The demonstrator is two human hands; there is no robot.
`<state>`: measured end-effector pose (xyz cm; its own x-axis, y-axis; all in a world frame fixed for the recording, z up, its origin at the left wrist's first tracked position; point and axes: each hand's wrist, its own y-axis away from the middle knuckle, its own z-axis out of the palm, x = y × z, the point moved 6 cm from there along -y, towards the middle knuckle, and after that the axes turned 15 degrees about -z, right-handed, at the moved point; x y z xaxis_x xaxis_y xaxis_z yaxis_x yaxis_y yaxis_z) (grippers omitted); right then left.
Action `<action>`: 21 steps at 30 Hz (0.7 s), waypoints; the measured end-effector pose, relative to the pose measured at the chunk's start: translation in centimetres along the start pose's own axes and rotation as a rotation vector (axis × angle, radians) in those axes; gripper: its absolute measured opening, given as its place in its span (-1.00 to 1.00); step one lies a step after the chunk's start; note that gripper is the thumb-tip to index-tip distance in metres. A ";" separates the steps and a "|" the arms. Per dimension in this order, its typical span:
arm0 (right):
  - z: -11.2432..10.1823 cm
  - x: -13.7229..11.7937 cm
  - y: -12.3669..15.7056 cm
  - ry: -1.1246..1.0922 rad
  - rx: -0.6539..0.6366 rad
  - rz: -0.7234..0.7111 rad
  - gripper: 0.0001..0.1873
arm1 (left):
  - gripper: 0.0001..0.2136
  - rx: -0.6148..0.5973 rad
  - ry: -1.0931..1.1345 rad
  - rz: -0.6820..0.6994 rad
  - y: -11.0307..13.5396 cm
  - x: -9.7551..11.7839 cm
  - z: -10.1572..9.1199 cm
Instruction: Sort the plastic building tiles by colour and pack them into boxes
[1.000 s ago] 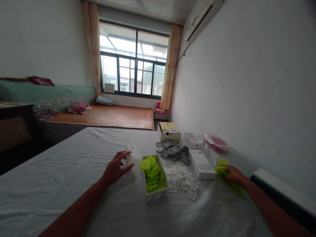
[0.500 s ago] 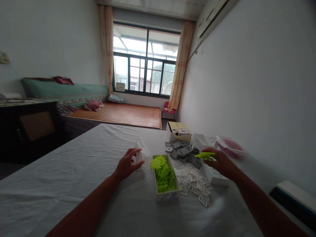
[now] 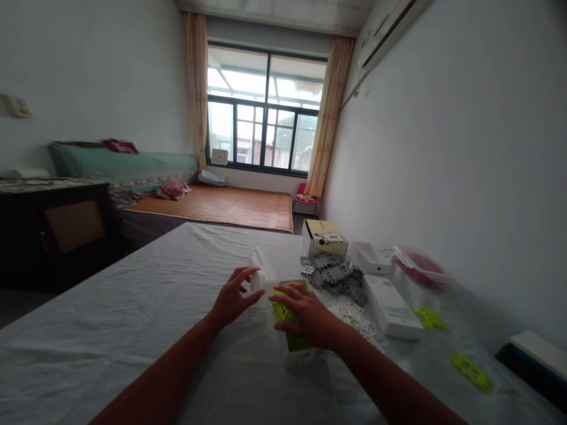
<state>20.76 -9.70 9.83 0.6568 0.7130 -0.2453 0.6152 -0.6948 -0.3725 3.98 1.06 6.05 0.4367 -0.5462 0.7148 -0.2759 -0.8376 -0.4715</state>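
Note:
My left hand (image 3: 233, 298) curves round the near side of a clear plastic bag (image 3: 261, 265), fingers and thumb on it. Over a small white box (image 3: 305, 357) of lime-green, notched plastic building pieces, my right hand (image 3: 305, 313) grips a green piece (image 3: 280, 310) between fingers and thumb. The hand covers much of the box's contents. Beside the box lie white square frame-like pieces (image 3: 354, 316), partly behind my right wrist. Grey notched pieces (image 3: 334, 271) form a heap further back.
A yellow-and-white carton (image 3: 328, 238) stands behind the grey heap. White boxes (image 3: 394, 310) and a lidded clear container (image 3: 420, 265) are to the right. Two loose green items (image 3: 429, 317) lie on the white tablecloth (image 3: 146, 307) at right. A dark-and-white object (image 3: 535, 360) sits at the right edge.
My right hand has swung left and down from above the white boxes, with green pieces in it, to the green-filled box. My left hand stays at the bag. The view shifts slightly.

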 end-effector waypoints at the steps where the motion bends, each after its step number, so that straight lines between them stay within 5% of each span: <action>1: 0.3 -0.3 0.1 0.011 -0.040 -0.014 -0.56 | -0.55 0.004 -0.002 -0.007 -0.1 -0.1 -0.1; 4: 0.1 -0.8 1.0 -0.020 -0.104 -0.054 -0.67 | -0.56 0.011 -0.008 -0.024 -0.3 -0.4 -0.2; 7: -2.1 1.0 2.4 -0.003 0.002 -0.057 -0.64 | -0.57 0.016 -0.007 -0.033 -0.4 -0.7 -0.2; 10: -5.3 6.9 4.8 0.190 0.169 0.187 -0.63 | -0.56 0.014 -0.010 -0.035 -0.5 -0.9 -0.2; 15: -8.6 16.8 10.6 0.370 0.122 0.575 -0.65 | -0.56 0.030 -0.024 -0.029 -0.7 -1.3 -0.3; 21: -15.1 22.3 20.1 0.397 0.214 0.886 -0.59 | -0.55 0.026 -0.041 -0.025 -1.1 -2.2 -0.1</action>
<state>54.35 -9.20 10.41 0.9634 -0.1659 -0.2108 -0.2347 -0.9019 -0.3627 3.23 3.23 5.05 0.4784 -0.5241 0.7046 -0.2423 -0.8500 -0.4678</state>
